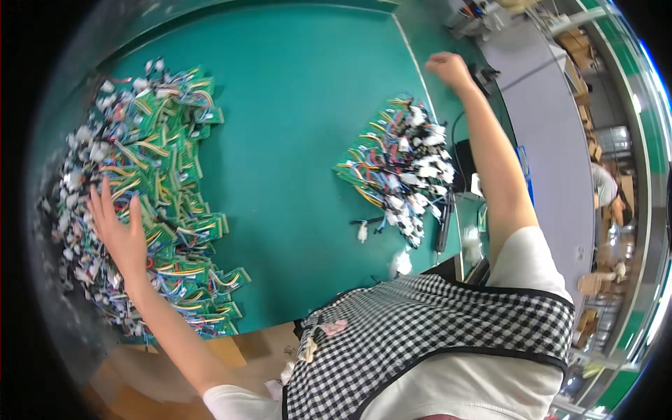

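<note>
On the left side of the green table mat [280,140] lies a large heap of green circuit boards [168,175] with coloured wires and white connectors. My left hand [120,227] rests on or just over its connector side, fingers spread, holding nothing I can see. Past the mat's right edge, my right hand [449,68] is raised at the end of a stretched arm. Its fingers are curled closed and slightly blurred; whatever may be inside them is hidden. A smaller pile of wired circuit boards [385,154] lies at the right of the mat, white connectors facing right.
A black bar-shaped tool [443,222] lies beside the smaller pile, near the mat's right edge. A loose white connector [362,231] sits below that pile. Further right stand a grey bench [535,105] and shelving with boxes. Another person [607,192] is at the far right.
</note>
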### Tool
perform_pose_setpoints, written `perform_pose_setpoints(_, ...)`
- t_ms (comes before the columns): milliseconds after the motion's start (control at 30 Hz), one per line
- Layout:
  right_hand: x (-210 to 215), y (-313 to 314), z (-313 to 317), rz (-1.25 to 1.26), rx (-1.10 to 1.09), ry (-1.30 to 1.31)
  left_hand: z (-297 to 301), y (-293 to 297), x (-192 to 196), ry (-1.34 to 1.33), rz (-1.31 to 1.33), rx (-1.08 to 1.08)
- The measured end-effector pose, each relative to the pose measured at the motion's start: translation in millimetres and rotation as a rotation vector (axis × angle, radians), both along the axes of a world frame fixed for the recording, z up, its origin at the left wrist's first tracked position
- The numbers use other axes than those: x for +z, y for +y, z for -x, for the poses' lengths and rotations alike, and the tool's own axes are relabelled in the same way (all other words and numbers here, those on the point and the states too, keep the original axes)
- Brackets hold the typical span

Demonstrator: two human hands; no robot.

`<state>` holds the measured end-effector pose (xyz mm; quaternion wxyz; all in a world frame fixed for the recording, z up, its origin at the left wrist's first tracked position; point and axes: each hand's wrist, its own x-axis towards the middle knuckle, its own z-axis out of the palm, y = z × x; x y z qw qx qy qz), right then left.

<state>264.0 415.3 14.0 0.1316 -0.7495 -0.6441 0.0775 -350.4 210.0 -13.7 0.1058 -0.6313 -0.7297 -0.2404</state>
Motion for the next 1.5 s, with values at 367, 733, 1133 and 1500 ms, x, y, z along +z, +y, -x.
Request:
perform_pose_setpoints(367, -139.1, 24.0, -13.3, 0.442, -0.116, -0.068, -163.8, -163.7, -24.6, -0.568, 0.387, -0.197)
perform_pose_setpoints(733, -104.6, -15.7, 3.3, 0.228, -0.05, -0.145, -212.3, -219.9, -39.1, -0.787, 0.453, -0.057)
perform_pose_setpoints(1133, 104.3, -171.5, 76.8, -0.25, 0.558, 0.882, -334.0, -125.8, 6.4, -2.015, 0.816, -0.693)
perform_pose_setpoints(1500, 85.6, -348.4, 39.4, -0.309, 1.206, 0.779, -320.3, -160.6, 30.8, -2.442, 0.423, -1.347)
